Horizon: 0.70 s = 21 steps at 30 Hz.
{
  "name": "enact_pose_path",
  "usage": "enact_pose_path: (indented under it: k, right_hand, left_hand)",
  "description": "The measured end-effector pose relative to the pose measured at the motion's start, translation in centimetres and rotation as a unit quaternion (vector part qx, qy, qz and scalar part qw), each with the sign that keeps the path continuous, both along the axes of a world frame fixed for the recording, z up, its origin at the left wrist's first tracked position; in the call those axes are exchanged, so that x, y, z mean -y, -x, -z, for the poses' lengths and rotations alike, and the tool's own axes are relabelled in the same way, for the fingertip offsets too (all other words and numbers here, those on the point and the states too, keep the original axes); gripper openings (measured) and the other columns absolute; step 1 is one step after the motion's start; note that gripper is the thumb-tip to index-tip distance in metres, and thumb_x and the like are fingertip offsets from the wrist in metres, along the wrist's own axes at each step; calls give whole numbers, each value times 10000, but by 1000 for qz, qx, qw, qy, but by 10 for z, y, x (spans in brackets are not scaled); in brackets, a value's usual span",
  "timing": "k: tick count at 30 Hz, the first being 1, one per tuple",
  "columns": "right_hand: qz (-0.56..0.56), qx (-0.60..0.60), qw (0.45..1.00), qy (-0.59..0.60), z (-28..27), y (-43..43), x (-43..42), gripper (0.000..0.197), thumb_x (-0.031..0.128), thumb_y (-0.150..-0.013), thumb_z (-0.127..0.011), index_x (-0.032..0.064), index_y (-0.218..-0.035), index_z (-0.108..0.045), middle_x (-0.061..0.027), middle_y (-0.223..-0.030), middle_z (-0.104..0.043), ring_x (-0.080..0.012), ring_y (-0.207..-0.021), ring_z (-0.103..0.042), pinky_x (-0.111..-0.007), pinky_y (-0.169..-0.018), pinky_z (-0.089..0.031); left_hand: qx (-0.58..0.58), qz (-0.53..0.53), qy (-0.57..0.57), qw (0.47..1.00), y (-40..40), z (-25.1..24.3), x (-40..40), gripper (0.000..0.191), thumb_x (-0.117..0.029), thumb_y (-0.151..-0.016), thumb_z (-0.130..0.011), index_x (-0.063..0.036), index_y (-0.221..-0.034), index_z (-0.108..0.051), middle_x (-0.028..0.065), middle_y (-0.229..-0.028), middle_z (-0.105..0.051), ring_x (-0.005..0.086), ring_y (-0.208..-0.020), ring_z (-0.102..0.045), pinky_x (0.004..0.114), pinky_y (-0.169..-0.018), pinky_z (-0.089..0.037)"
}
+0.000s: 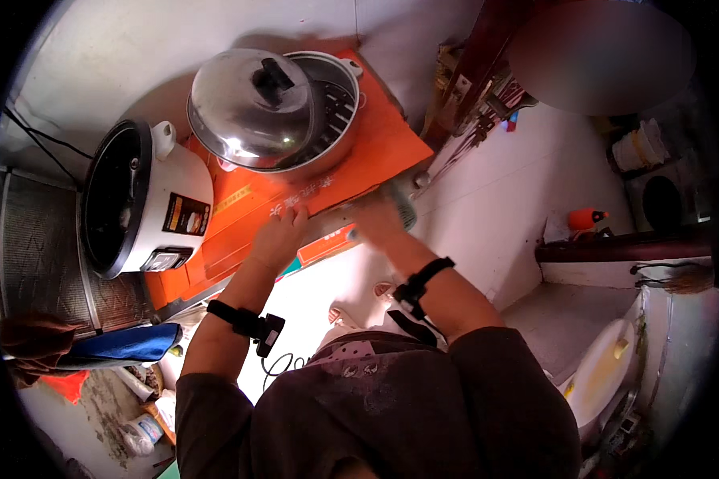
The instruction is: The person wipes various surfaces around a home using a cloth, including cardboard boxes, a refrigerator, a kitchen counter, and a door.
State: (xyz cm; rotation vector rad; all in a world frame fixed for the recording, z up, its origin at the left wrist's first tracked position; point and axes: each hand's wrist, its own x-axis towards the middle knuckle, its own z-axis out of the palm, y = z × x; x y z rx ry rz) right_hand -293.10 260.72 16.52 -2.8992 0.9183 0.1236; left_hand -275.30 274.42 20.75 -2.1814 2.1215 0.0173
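Note:
My left hand [280, 235] rests with its fingertips at the front edge of an orange cardboard sheet [389, 141] that bears writing. My right hand [378, 223], blurred, is at the table's front edge [329, 223], beside a blurred grey-green thing [405, 209]; whether the hand holds it cannot be told. On the cardboard stands a metal steamer pot [344, 135] with a slotted insert. Its domed metal lid [245, 102], with a black knob, lies tilted over the pot's left part. Left of it is a white electric cooker [171, 179] with its dark inside showing.
A blue cloth [123, 342] and a brown cloth [36, 347] hang at lower left, beside a mesh panel [42, 239]. On the right are an orange bottle [582, 218], a dark red ledge [623, 248], a brush [686, 279] and a pale round lid [602, 371].

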Motion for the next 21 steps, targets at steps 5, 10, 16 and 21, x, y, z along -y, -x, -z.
enact_pose_path:
  k: [5,10,16,21]
  right_hand:
    - [35,30,975,215,14,40,38,314,245,-785,-437,117,-1053,-539,-52,-1123,-479,-231,-1117,-363,-504,-933,-207]
    - [-33,-36,992,120,6,48,35,379,224,-783,-416,-23,-1064,-473,-137,-1096,-468,-267,-1072,-380,-395,-947,-228]
    - [-92,12,991,97,13,56,35,392,148,-745,-413,-46,-1084,-450,-165,-1108,-451,-286,-1083,-370,-380,-962,-230]
    - [-197,58,973,106,9,76,47,387,110,-746,-405,-42,-1101,-433,-165,-1114,-443,-282,-1103,-358,-380,-965,-232]
  left_hand:
    - [8,2,-6,1000,11,10,3,372,-76,-713,-489,-24,-1068,-388,151,-926,-511,301,-722,-557,378,-536,-484]
    - [1,-25,-87,996,21,20,-2,424,-72,-723,-489,-17,-1125,-367,197,-1085,-443,360,-887,-517,375,-610,-501]
    - [-32,-96,-9,995,24,29,-10,446,-71,-739,-478,-63,-1168,-361,190,-1244,-325,392,-1116,-355,391,-727,-479]
    - [-157,-177,79,968,36,26,-47,409,-66,-739,-502,-90,-1140,-422,164,-1250,-332,335,-1111,-379,389,-851,-406]
